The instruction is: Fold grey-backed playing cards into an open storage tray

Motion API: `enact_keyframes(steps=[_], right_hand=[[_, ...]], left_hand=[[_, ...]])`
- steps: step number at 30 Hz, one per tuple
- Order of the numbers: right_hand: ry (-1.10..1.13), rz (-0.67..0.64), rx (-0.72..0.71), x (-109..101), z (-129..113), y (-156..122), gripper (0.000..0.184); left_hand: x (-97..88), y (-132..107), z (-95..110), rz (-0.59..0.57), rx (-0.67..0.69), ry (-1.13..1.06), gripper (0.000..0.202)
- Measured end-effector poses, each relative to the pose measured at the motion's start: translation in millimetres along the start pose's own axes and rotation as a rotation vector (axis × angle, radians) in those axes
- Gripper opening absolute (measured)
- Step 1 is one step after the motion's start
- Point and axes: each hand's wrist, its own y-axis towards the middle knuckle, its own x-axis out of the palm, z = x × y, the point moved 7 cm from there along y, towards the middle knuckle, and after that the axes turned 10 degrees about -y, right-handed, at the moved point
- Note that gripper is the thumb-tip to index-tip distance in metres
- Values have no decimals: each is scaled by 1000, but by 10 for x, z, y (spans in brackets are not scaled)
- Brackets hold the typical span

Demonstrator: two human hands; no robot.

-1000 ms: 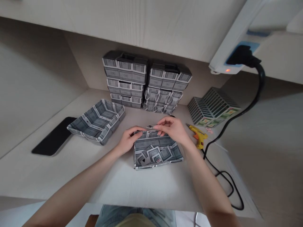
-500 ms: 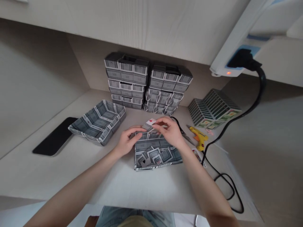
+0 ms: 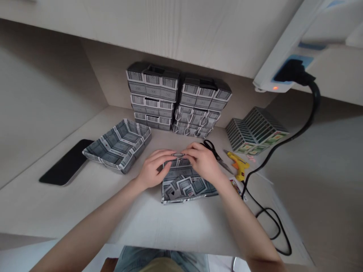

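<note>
A tray made of playing cards (image 3: 178,174) lies in front of me, with several loose cards (image 3: 185,187) inside it. At its far rim, my left hand (image 3: 154,168) and my right hand (image 3: 202,160) meet around a folded playing card (image 3: 178,155). Fingertips of both hands pinch this card from either side, so only a narrow patterned strip shows. Whether the card is fixed to the rim I cannot tell. Part of the tray's right side is hidden behind my right forearm.
Another card tray (image 3: 121,145) and a black phone (image 3: 66,162) lie left. Stacked card boxes (image 3: 153,87) stand behind. On the right are scissors (image 3: 217,153), a yellow glue gun (image 3: 238,164), card-built blocks (image 3: 256,130), a black cable (image 3: 283,138) and a power strip (image 3: 272,81).
The card between my hands has been folded over; its white face with a red mark no longer shows. My right hand has dropped slightly, uncovering the scissors' handles.
</note>
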Motion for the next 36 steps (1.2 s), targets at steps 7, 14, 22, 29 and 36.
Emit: enact_keyframes(steps=[7, 14, 22, 29, 36], right_hand=[[125, 27, 179, -244, 366, -33, 19], [72, -33, 243, -305, 619, -91, 17], [62, -71, 186, -150, 590, -50, 15], [27, -124, 96, 12, 381, -17, 12], [11, -98, -25, 147, 204, 14, 12]], left_hand=[[88, -17, -113, -84, -143, -156, 19], [155, -27, -208, -165, -181, -203, 25], [148, -20, -188, -158, -127, -182, 24], [151, -34, -206, -163, -144, -150, 21], [142, -42, -227, -158, -167, -120, 18]])
